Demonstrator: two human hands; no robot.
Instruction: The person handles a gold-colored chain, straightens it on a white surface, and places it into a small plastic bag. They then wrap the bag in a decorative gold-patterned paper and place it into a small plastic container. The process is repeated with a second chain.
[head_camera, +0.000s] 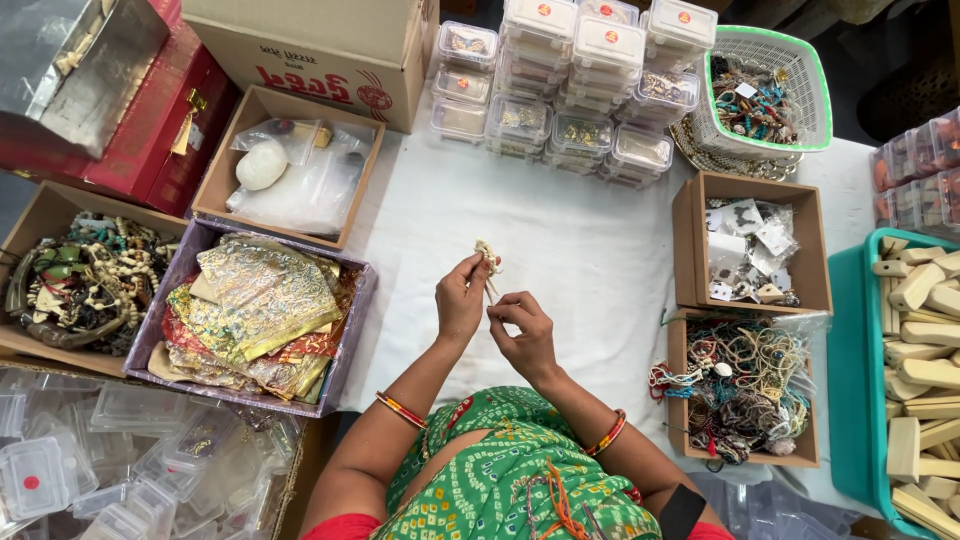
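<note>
Two bare hands meet over the white tablecloth (560, 240), just in front of the person's green patterned garment (510, 480).

Left hand (461, 300): raised, fingers pinched shut on a small cream-coloured bead ornament (489, 257), held above the cloth at the table's middle.
Right hand (525, 335): fingers pinched closed on the thin cord that hangs from the same ornament, just beside the left hand. Red-and-gold bangles on both wrists.

Left of the hands: a purple box of shiny brocade pouches (255, 315); a cardboard box of beaded necklaces (85, 275); a cardboard box with clear plastic bags and a white oval object (290, 170); a carton of empty clear plastic cases (90, 460) at the near corner; a red case (150, 120) at the far corner.
Far edge: a large cardboard carton (320, 50); stacks of clear lidded boxes (570, 85) holding small trinkets; a white-and-green plastic basket (775, 90) with beaded pieces.
Right of the hands: a cardboard box of small packeted items (750, 245); a cardboard box of tangled threads and beads (740, 385); a teal tray of pale wooden pieces (915, 350).
</note>
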